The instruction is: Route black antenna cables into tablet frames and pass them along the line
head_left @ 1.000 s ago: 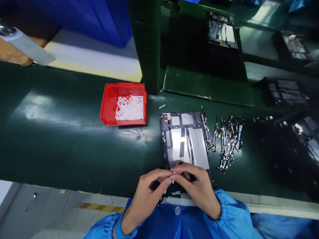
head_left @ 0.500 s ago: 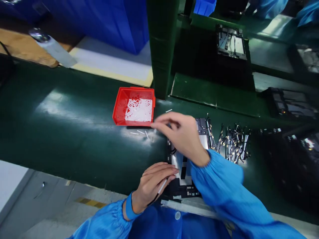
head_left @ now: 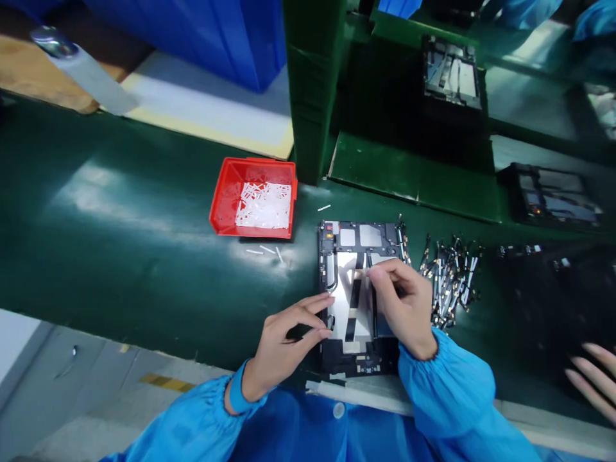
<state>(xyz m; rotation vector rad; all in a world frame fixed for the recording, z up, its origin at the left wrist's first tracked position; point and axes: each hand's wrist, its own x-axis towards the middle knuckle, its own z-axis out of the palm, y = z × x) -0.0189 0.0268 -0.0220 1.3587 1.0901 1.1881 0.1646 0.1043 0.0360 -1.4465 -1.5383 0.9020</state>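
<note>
An opened flat electronic device [head_left: 353,298], with a black frame and silvery panels, lies on the bench before me. My left hand [head_left: 286,330] rests at its left edge, thumb and fingers apart, fingertips touching the frame. Over the device's right half, my right hand [head_left: 404,298] is closed in a pinch beside a thin black cable [head_left: 374,314] running lengthwise. What the pinch holds is too small to make out. A wider black strip [head_left: 355,292] crosses the silvery middle.
Left of the device, a red bin [head_left: 221,205] holds small white strips [head_left: 264,205]; loose strips lie nearby. Several short cables [head_left: 452,279] are heaped at right. A green post [head_left: 310,96] rises behind. Similar devices [head_left: 553,192] stand at right. Another person's hand [head_left: 597,378] reaches in.
My right hand has come back from beside the red bin onto the device. The thin dark piece with a white strip has left my left hand. Another person's hand has appeared at right.
</note>
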